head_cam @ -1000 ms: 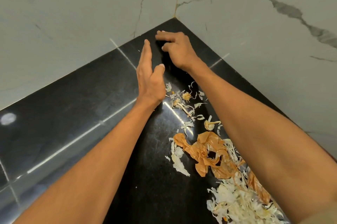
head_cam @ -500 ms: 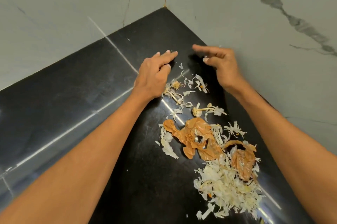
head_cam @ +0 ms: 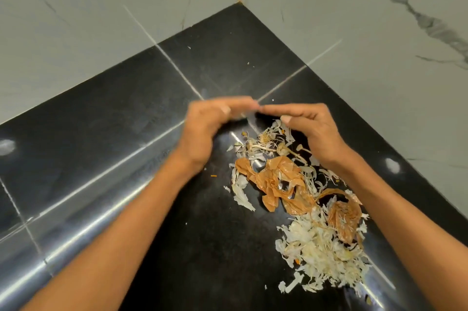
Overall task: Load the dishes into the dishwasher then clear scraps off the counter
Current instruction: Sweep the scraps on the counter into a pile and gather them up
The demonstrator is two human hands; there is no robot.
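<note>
Over the last second both hands have drawn back from the far corner of the black counter (head_cam: 106, 138), raking loose peelings toward the person, and they now meet just above the near end of the scatter. The corner at twelve o'clock, where the hands were working, is now bare except for two or three white flecks.

The left hand (head_cam: 205, 133), blurred with motion, is cupped with fingers curled inward; whether it holds any scrap cannot be told. Its fingertips nearly touch those of the right hand (head_cam: 314, 133), which arches over the garlic skins and stems (head_cam: 266, 143) with fingers bent downward, resting on the heap rather than clasped on anything visible.

Below the hands, toward five o'clock, lie the crumpled tan onion skins (head_cam: 278, 181), then a second tan clump (head_cam: 344, 219), then the shredded white cabbage (head_cam: 319, 250) nearest the counter's front edge.

The scraps are now gathered into one trail, so the sweep looks about done; lifting or pushing the pile off the counter probably comes next. No dishes or dishwasher show here.
</note>
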